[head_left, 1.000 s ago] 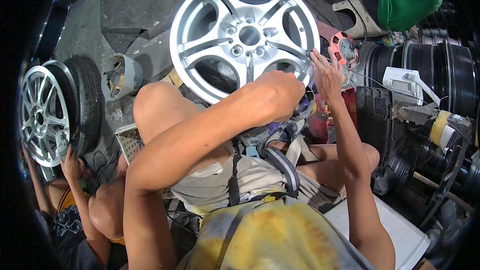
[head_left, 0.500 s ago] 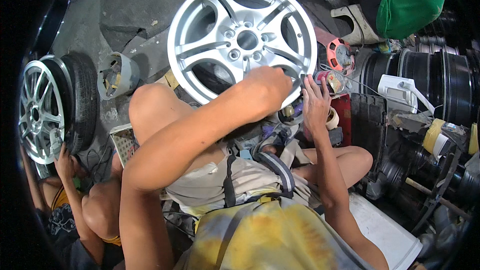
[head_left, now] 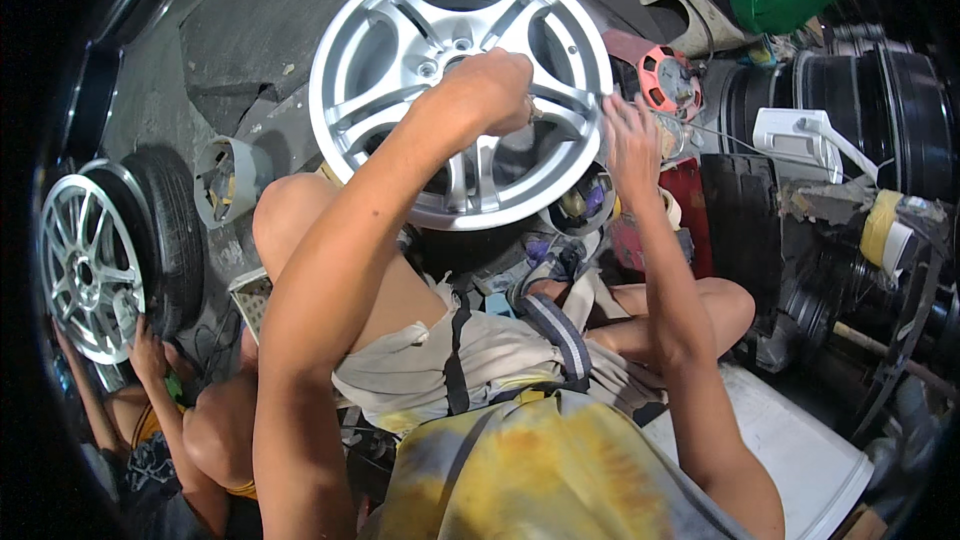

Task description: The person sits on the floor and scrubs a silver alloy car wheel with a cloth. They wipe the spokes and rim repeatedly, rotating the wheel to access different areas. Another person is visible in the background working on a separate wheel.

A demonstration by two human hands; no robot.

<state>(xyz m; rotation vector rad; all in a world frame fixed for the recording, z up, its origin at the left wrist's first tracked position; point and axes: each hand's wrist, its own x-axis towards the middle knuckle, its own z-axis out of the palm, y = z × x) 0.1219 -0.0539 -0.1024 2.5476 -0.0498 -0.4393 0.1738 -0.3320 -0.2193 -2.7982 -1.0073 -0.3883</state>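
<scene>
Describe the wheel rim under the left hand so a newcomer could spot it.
Start at the yellow-stained shirt and follow the left forearm upward. The left hand covers part of this silver wheel rim. Unlike the upright rim at far left, it has broad, not slender, spokes.

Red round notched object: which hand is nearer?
Right: the right hand is below-left of the red object in view; the left hand farther, over the silver metal wheel.
</scene>
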